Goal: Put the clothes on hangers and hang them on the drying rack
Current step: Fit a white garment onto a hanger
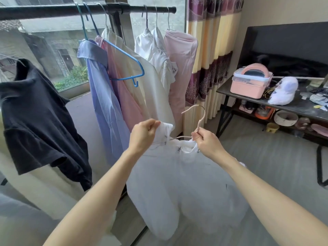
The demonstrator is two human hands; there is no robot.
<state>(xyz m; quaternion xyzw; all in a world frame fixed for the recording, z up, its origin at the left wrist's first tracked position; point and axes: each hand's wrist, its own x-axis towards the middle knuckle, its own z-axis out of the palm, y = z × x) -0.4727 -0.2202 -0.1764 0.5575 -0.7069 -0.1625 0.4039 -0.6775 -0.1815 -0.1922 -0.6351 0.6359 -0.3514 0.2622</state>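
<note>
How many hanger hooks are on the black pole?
6: two blue, one grey left of the joint; three right. More may hide off-frame left.

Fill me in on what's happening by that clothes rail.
A person is fitting a white garment onto a pale hanger. The left hand pinches the fabric at its top edge, while the right hand grips the hanger below its hook. The garment is not yet on the black rail, where a dark shirt, a blue shirt and several pale garments already hang.
</note>
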